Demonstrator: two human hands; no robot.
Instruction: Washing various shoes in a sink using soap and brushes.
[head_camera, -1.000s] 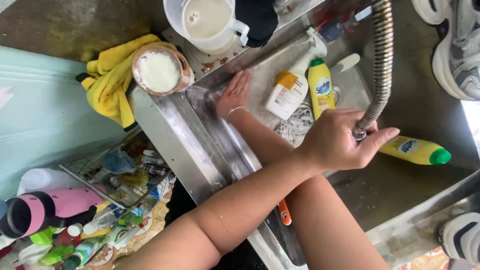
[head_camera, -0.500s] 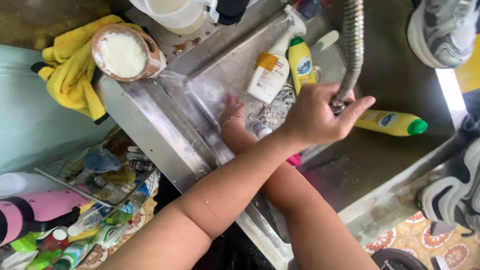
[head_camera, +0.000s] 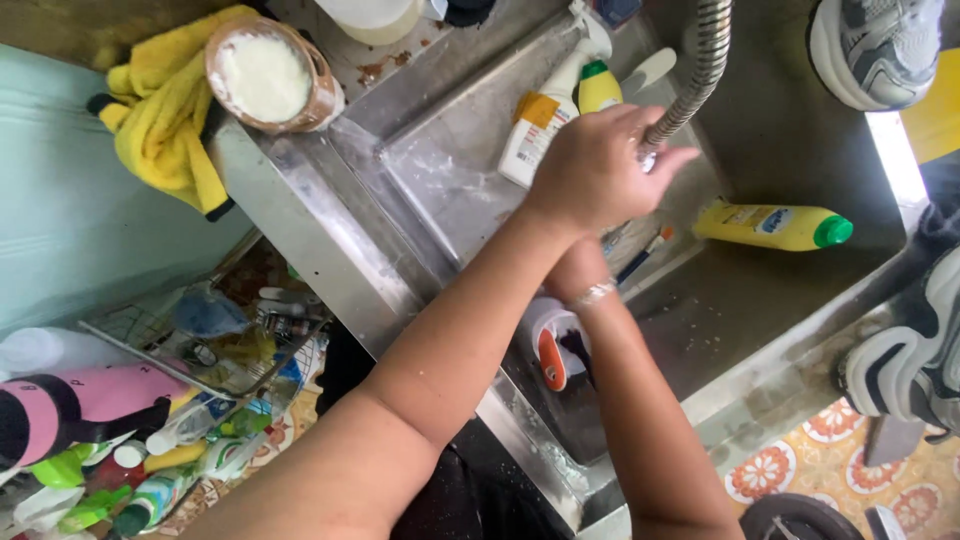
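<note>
Over a steel sink (head_camera: 440, 170), seen from above, two bare forearms cross. The left hand (head_camera: 592, 170) reaches across to the far side, fingers curled together around the end of a ribbed metal hose (head_camera: 700, 70) that hangs down from the top edge of the view. That hose is stiff along its coils yet bends as a whole, probably wet and slick, and looks best held near its end, where the hand has it.

Passing under the left forearm, the right hand (head_camera: 572, 268) is mostly hidden; only the wrist with a thin bracelet shows, so whether its fingers are spread or closed cannot be told. Just beside that wrist sits a small white and orange object (head_camera: 548, 350), perhaps a tool handle.

A white spray bottle (head_camera: 545, 115) with an orange panel lies at the sink's back edge, touching a yellow bottle (head_camera: 598, 88) with a green cap. Another yellow bottle (head_camera: 770, 226), also green-capped with a blue label patch, lies on its side on the right ledge. At upper left a round bowl (head_camera: 268, 75) of white paste rests on a yellow cloth (head_camera: 165, 120). Below left, a wire rack (head_camera: 150, 350) holds a jumble of coloured containers, including a pink one.
</note>
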